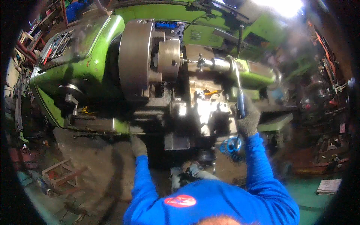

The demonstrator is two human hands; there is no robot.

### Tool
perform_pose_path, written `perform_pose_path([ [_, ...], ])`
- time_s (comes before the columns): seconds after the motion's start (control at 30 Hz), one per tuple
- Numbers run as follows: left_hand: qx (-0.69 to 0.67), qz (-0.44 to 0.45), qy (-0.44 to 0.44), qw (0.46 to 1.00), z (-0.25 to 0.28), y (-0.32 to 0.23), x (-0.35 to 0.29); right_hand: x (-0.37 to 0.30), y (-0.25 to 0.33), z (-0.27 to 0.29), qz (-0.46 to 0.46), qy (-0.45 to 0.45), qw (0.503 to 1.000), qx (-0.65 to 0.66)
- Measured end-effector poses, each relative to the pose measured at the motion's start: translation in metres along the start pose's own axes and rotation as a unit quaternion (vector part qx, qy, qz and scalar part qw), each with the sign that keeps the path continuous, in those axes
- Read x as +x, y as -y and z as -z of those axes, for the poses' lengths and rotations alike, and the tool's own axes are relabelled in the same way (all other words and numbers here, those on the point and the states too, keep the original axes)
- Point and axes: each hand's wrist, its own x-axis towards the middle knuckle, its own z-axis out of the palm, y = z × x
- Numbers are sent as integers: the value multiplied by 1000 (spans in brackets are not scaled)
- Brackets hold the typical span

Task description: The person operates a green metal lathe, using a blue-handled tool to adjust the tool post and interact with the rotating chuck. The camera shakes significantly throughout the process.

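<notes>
The right hand, in a grey glove, is wrapped firmly around a blue-handled tool, well to the right of the big lathe chuck and nearer the person than its centre. The tool's metal shank runs up to the tailstock; whether it is fixed there or only crosses in front, I cannot tell. The left hand, also gloved, is below the chuck, near the dark front edge of the lathe; its fingers are lost in shadow, so I cannot tell whether they grip anything.

Right of the chuck, a thick round metal piece projects from its face. Beyond that, a narrow gap is bridged by slim metal parts in line with the tailstock, leaving little side-to-side room. Below and right of the chuck, an orange tool lies on the carriage, left of the tool's handle. Left of the chuck, the green headstock carries loose tools near its far left edge. Nearer the person than the headstock, floor stretches between the left forearm and a wooden frame.
</notes>
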Motion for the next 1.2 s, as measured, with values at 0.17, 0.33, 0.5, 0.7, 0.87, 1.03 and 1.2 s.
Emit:
perform_pose_path([
  [0.17, -64, 86, 128, 986, -64, 30, -26, -9, -1, 1, 32, -27, 997, -61],
  [0.33, -107, 98, 128, 981, -84, 31, -54, -25, -30, 21, -38, 20, 985, 169],
  [0.5, -125, 127, 116, 977, -64, 7, -74, 38, -77, 15, -186, 37, 917, 350],
  [0.7, -130, 132, 171, 968, -87, 15, -136, 92, -117, -75, 25, 342, 939, -18],
  [0.87, -180, 173, 236, 939, -122, 28, -223, 106, -134, -142, 109, 440, 891, -35],
  [1.03, -206, 227, 288, 908, -143, 19, -300, 99, -143, -133, 176, 352, 918, 49],
  [1.2, -293, 283, 234, 883, -151, -10, -327, 97, -153, -114, 193, 287, 932, 110],
])
